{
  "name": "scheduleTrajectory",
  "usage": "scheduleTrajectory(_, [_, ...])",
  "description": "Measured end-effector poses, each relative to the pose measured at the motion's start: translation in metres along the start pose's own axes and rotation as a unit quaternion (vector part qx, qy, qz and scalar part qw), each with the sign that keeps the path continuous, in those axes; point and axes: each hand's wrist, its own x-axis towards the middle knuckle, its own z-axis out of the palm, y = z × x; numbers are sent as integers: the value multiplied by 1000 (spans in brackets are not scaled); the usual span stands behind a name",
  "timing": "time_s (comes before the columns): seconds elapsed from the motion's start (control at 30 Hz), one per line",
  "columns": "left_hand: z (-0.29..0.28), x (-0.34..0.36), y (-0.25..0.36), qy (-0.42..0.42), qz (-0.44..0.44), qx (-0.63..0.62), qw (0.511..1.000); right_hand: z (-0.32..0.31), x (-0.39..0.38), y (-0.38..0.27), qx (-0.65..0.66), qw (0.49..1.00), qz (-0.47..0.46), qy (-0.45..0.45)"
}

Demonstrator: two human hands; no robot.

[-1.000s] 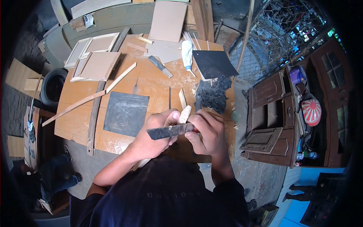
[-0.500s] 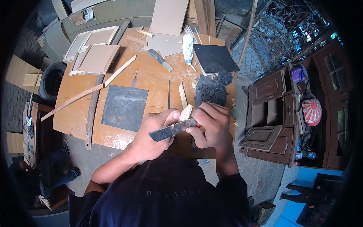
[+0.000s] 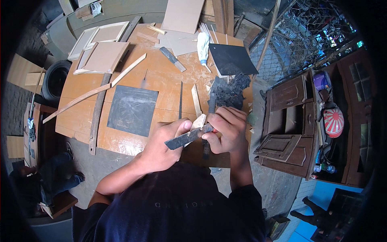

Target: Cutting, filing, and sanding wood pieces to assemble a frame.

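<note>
Blade (image 3: 183, 139) tilted steeper, gripped by right fingers (image 3: 223, 118), wood (image 3: 199, 121) in left fingers (image 3: 185, 126) (scuffed tabletop (image 3: 170, 86), brown cabinet (image 3: 286, 96))

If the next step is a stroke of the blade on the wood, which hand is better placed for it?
Probably the right hand: it grips one end of the blade, which lies across the wood. The left hand seems less free, because it holds the wood.

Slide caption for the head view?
Left hand grips a wood piece, right hand a dark blade across it, over the table.
</note>
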Motion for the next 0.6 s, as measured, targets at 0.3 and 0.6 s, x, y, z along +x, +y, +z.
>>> scheduleTrajectory(0.3, [1,-13,-2,32,37,-7,999,-6,-18,26,6,983,175,56])
scheduleTrajectory(0.6, [0,-3,-8,31,-5,0,1000,-21,-15,-14,98,978,183,12])
